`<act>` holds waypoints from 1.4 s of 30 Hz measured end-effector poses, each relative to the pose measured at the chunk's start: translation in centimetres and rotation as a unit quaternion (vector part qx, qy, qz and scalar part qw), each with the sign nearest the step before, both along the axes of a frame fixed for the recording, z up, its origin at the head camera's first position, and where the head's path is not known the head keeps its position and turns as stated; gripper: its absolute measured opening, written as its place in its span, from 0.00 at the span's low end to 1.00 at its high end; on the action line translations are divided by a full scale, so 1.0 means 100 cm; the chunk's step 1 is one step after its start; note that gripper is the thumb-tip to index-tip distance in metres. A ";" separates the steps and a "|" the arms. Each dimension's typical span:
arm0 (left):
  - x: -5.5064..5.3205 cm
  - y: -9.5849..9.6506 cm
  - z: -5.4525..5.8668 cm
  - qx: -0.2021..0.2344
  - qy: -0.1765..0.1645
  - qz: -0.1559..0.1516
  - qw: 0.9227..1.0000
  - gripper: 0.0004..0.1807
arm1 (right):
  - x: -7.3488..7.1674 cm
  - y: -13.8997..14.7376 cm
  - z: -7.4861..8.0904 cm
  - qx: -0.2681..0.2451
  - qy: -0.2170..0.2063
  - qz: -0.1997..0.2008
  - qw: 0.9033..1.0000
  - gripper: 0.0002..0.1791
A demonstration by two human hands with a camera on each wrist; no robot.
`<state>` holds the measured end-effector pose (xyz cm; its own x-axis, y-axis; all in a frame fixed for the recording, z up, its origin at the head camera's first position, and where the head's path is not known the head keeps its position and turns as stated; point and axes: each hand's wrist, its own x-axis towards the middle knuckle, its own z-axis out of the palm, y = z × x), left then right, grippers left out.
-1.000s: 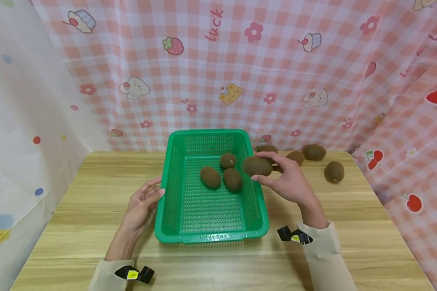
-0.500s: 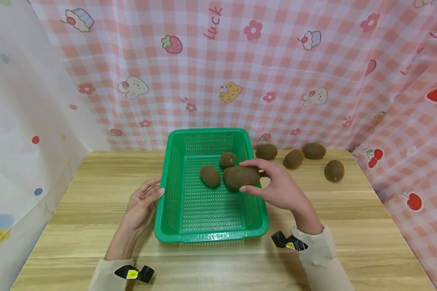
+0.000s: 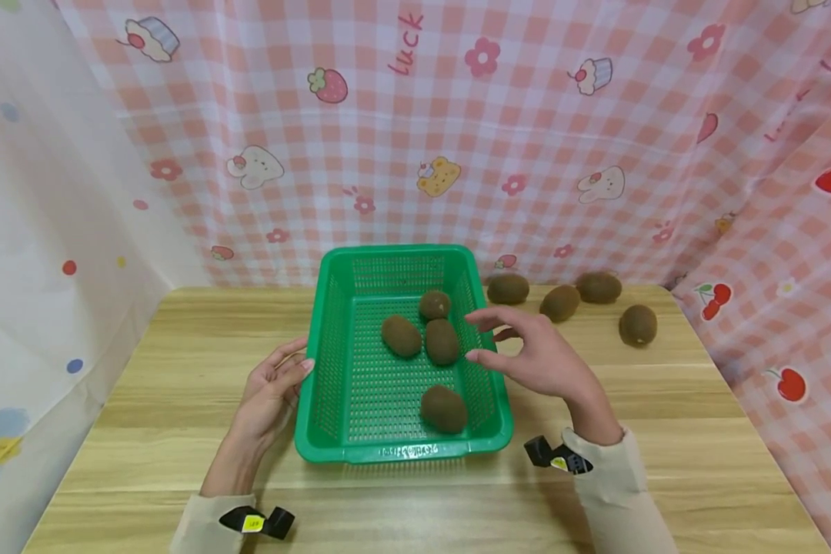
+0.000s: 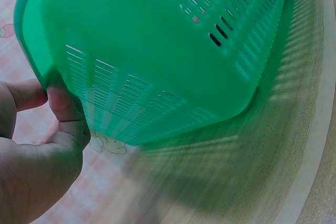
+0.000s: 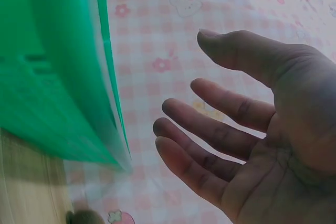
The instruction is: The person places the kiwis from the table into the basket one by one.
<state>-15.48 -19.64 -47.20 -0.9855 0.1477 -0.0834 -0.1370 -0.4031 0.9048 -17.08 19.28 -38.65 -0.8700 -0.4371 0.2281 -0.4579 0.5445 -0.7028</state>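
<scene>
To the left of the green basket (image 3: 367, 453), the left hand (image 3: 268, 392) pinches the left rim between thumb and fingers, the thumb lying on the rim. The basket stands on the wooden table (image 3: 180, 369), in front of the pink checked curtain (image 3: 381, 138).

Inside the basket, from left to right, a first kiwi (image 3: 402, 336) lies near the middle, a second (image 3: 435, 305) lies towards the back right, a third (image 3: 442, 342) is just in front of the second, and a fourth (image 3: 444, 409) is apart from them near the front wall.

At the basket's right rim, the right hand (image 3: 533, 350) hovers with thumb and fingers well apart, gently bent, holding nothing.

Right of the basket on the table, one kiwi (image 3: 508, 289) is near its back right corner; two more (image 3: 559, 303) sit close together farther right, and the last (image 3: 638, 325) lies farthest off.
</scene>
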 end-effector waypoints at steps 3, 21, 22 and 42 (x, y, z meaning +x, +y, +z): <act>0.000 0.000 -0.001 0.000 0.001 0.000 1.000 0.20 | -0.001 0.005 0.000 0.007 0.012 -0.018 1.000 0.27; 0.000 0.001 0.000 -0.004 -0.008 0.004 1.000 0.21 | -0.015 0.036 0.001 -0.032 0.068 -0.136 0.988 0.48; 0.000 0.001 0.000 -0.003 -0.008 0.003 1.000 0.21 | -0.016 0.039 0.000 -0.030 0.074 -0.145 0.986 0.49; 0.000 0.001 0.000 -0.021 -0.008 0.006 1.000 0.21 | -0.027 0.097 -0.010 -0.013 0.012 -0.280 0.960 0.54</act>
<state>-15.43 -19.58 -47.18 -0.9856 0.1323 -0.1050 -0.1471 -0.3672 0.9185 -19.76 29.01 -39.68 -0.9609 0.1041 0.2564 -0.1152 0.6920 -0.7127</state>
